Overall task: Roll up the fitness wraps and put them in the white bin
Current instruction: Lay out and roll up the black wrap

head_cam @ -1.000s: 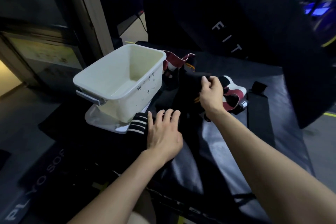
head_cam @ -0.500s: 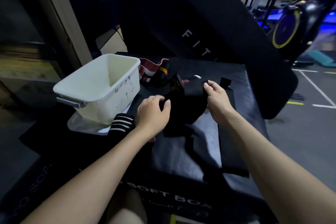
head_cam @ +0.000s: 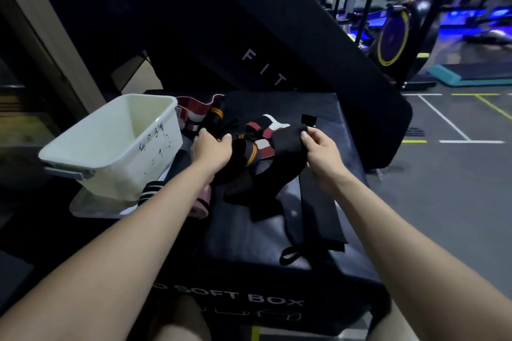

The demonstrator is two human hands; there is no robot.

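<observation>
Wraps point(head_cam: 250, 152) tangled beside one white bin point(head_cam: 110, 147), gripped by left hand point(head_cam: 212, 148) and right hand point(head_cam: 322, 153)

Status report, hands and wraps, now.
Left hand grips tangled wraps. Right hand pinches black wrap. White bin empty. Nothing blocking.

**A dim gym with blue light**

Dark room, lit by bright blue glow point(head_cam: 471, 15) far off on the right. Grey floor point(head_cam: 448, 191) with white and yellow painted lines. Big black padded box point(head_cam: 249, 246) in the middle, white letters "SOFT BOX" on its front. Tall black padded mat point(head_cam: 249, 36) leaning behind it, marked "FIT". Black exercise bike wheel with yellow ring point(head_cam: 393, 36) near the back. Pale wooden post point(head_cam: 47, 44) on the left.
</observation>
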